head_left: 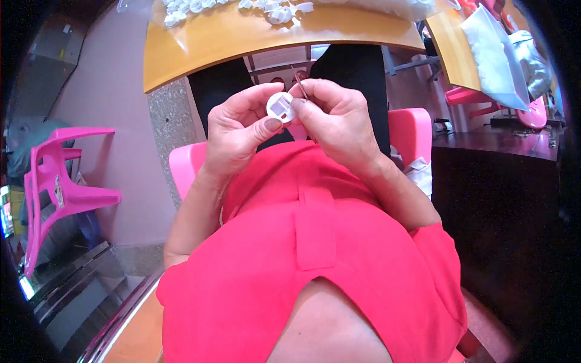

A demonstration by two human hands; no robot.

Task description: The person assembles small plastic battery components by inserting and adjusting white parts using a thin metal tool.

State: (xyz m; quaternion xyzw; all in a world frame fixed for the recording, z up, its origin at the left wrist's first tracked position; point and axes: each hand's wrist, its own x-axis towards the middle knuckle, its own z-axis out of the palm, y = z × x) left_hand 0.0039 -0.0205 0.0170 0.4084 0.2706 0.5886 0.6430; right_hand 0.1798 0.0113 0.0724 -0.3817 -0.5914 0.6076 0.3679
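Thumb and fingers of my left hand pinch the edge of a small round white plastic part, which has a squarish recess in its face. Close beside it, my right hand is closed around a thin, dark, pointed tool; whether it is a blade or tweezers I cannot tell. The right thumb tip touches the part's right edge. Both hands are raised above my lap, just short of the table's near edge.
Many small white plastic pieces lie on the wooden table ahead. A pink plastic chair stands at the left. On the right are a dark cabinet and a large white bag on another table.
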